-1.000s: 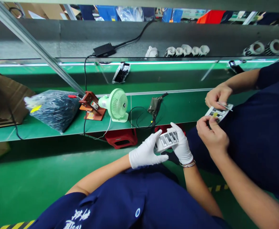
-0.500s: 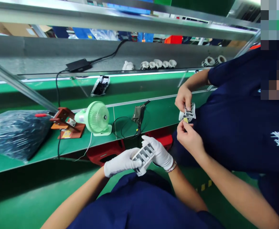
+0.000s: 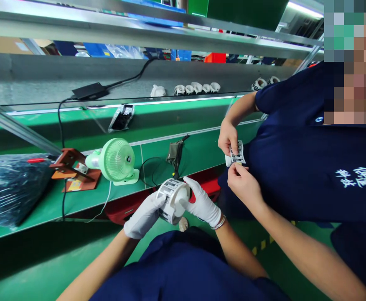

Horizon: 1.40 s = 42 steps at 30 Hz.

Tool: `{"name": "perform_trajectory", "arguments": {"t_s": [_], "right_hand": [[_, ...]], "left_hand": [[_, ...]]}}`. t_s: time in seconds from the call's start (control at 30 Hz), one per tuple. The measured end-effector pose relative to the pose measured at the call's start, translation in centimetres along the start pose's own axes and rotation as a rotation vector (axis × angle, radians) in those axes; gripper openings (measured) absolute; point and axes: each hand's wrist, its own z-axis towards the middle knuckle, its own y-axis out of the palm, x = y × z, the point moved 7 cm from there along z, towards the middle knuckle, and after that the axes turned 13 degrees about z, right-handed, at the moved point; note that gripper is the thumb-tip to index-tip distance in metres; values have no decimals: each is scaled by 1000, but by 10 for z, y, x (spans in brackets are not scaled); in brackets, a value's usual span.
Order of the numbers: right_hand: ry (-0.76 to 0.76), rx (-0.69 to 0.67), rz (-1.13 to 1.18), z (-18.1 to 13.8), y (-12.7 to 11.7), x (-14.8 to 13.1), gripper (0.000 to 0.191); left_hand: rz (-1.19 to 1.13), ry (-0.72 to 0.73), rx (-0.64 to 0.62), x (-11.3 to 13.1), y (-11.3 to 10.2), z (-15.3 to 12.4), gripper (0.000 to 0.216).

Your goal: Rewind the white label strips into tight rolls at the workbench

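In front of my body, a roll of black-and-white stickers (image 3: 169, 187) is held at its left side by my left hand (image 3: 143, 213), in a white glove. Also gloved in white, my right hand (image 3: 205, 205) has its fingers at the roll's right end, with the thumb raised and apart from it. The glove and the white inside of the roll blend, so the exact finger contact is hard to see. To the right, a co-worker's hands (image 3: 228, 136) hold another strip of similar stickers (image 3: 237, 152).
A light-green fan (image 3: 118, 161) stands on the bench beside a red-brown clamp fixture (image 3: 76, 167) and a plastic-wrapped bundle (image 3: 10, 188). A dark pouch (image 3: 173, 152) with a cable lies nearby. Several white rolls (image 3: 197, 88) line the back ledge near a black power adapter (image 3: 90, 91).
The sticker roll has been turned, so its round side and end now show instead of a flat strip. My right thumb has come away from it. The whole view has shifted slightly.
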Motion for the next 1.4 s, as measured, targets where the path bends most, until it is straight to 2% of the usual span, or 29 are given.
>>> {"name": "perform_trajectory", "arguments": {"t_s": [0.07,0.17,0.3,0.37,0.43,0.53,0.63,0.7,0.77,0.83,0.87,0.93,0.97,1.03,1.17,1.23,1.3,1.4], "right_hand": [[157,-21,358,-3,-2,0,35],[274,-69,702,-5,-1,-7,35],[422,-148,1255,-2,15,-3,33],[448,-218,1522,3,28,1,36],[447,-302,1725,9,39,2,40],[440,-402,1872,22,47,-4,39],[359,-404,1801,42,38,-14,44],[152,-340,1563,59,21,-23,53],[-208,-195,1151,70,-8,-38,56],[-589,-8,626,67,-34,-58,49],[-733,80,373,61,-42,-67,43],[-900,193,11,51,-49,-77,36],[-925,200,-68,48,-50,-78,34],[-881,151,30,47,-53,-75,38],[-556,-184,740,55,-38,-55,61],[-408,-303,943,57,-23,-47,69],[-414,-289,913,58,-16,-45,66],[-580,-122,661,58,-17,-48,55]], "left_hand": [[-67,21,116,5,-4,4,58],[-235,42,282,15,-6,10,46],[-551,-58,443,21,-6,12,18],[-663,-75,483,26,-8,12,13],[-726,-75,492,30,-10,10,20],[-782,-55,487,31,-12,5,26],[-788,-43,472,29,-12,1,29],[-756,-60,464,26,-12,-1,32],[-713,-87,454,22,-12,-2,36],[-672,-103,450,18,-14,1,39],[-649,-108,462,16,-16,3,40],[-596,-123,512,9,-22,8,40],[-567,-138,539,6,-24,12,40],[-521,-175,569,1,-26,19,42],[-484,-205,555,4,-18,33,48],[-490,-174,519,13,-13,39,46],[-496,-127,490,23,-9,44,44],[-470,-47,461,33,-6,53,47]]}}
